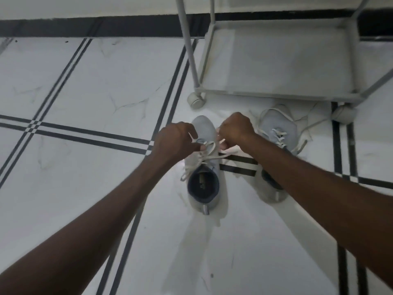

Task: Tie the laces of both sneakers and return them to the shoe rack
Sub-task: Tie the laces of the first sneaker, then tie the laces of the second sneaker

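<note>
I see the left hand [174, 141] and right hand [236, 129] both curled tight, each pinching a strand of the white laces [207, 149] between fingertips; near sneaker [203, 182] sits on the floor [85, 92] right under both fists, toe pointing away; second sneaker [278, 133] lies just beyond the right knuckles, laces loose; shoe rack [276, 60] further past the fingers.
</note>
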`<action>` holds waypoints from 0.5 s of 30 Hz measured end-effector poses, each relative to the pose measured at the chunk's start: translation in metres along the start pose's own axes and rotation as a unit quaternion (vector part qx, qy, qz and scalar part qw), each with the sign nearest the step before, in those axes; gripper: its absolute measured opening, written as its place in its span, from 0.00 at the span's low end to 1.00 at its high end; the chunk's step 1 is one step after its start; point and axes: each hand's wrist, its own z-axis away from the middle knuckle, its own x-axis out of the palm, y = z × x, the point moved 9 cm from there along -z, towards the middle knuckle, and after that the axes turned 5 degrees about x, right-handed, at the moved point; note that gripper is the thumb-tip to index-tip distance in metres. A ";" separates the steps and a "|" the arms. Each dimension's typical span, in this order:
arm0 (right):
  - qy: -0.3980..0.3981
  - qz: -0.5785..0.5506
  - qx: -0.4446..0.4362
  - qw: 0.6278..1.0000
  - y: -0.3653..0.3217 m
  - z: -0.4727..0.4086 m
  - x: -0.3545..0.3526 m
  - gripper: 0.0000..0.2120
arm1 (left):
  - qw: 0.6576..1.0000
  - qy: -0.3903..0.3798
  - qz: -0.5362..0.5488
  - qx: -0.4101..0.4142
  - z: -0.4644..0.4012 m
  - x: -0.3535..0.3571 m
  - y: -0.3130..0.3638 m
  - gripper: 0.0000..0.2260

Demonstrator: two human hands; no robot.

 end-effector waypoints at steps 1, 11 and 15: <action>-0.031 0.041 -0.015 0.999 -0.006 0.003 -0.008 0.07 | 1.000 0.011 0.015 0.019 -0.009 0.000 0.020 0.16; -0.001 0.183 -0.123 0.975 0.059 0.019 -0.116 0.08 | 0.975 -0.032 0.111 0.188 -0.053 0.074 0.155 0.06; 0.013 0.177 -0.128 0.976 0.111 0.035 -0.134 0.10 | 0.960 -0.053 0.065 0.268 -0.053 0.101 0.187 0.13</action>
